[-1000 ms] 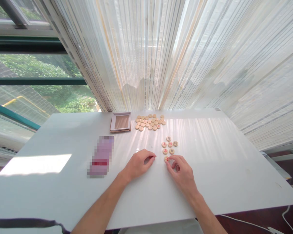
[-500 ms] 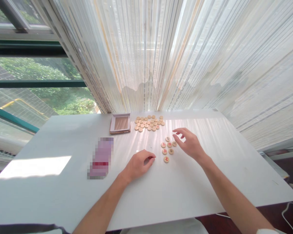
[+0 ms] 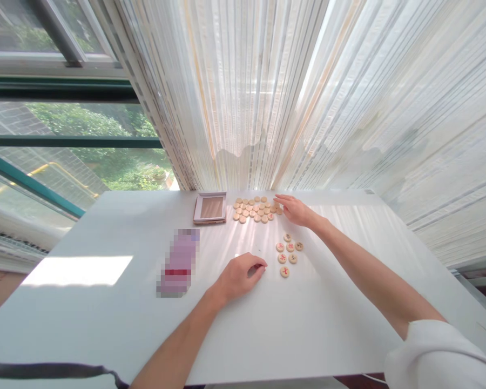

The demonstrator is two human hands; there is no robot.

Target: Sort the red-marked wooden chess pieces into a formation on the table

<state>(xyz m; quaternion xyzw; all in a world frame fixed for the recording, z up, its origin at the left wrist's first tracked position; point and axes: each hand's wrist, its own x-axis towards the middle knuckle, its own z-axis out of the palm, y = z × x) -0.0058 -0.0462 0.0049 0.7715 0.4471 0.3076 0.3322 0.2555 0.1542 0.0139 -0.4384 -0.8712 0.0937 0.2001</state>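
On the white table, a pixelated purple item lies at the left. An open shallow box sits behind it, near the far edge. The left hand rests with fingers curled; thumb and index tips are close together. No piece shows between them; whether the tips meet cannot be told. Beyond it, just right of the box, is the cluster of round xiangqi pieces, mostly with unmarked tops. Nearer the person, seven face-up pieces show red or dark characters. The right hand is at the cluster's right end, fingers extended and parted, no grip visible; contact cannot be confirmed. The cluster extends leftward from these fingertips, its long axis running left to right. The right hand is the nearer.
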